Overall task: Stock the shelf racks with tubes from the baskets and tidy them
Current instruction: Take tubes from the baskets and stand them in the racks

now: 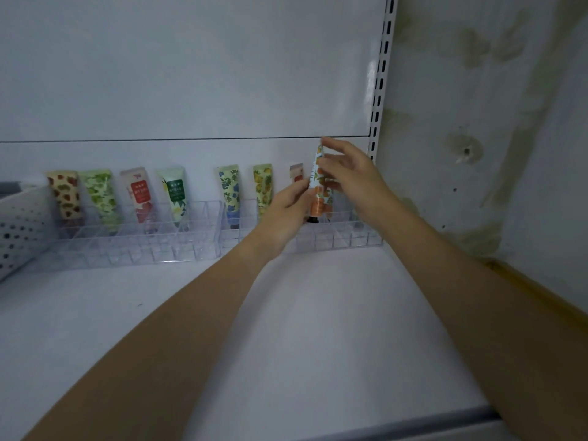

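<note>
Two clear plastic racks [133, 246] stand along the back of a white shelf [318, 329]. Several tubes stand cap-down in the racks' back row: a strawberry-print tube [65, 194], a green one [101, 195], a red-label one [138, 194], a dark-green-label one [174, 194], a blue-flower one [229, 192], a yellow one [262, 187] and a partly hidden red-label one [296, 175]. Both hands hold an orange-print tube [318, 198] upright over the right rack [337, 238]. My left hand [288, 213] grips its lower part; my right hand [346, 173] pinches its top.
A white perforated basket [22, 230] sits at the left edge of the shelf. A slotted metal upright [380, 81] marks the shelf's right end, with a stained wall [493, 122] beyond it. The shelf's front edge [413, 424] runs along the bottom.
</note>
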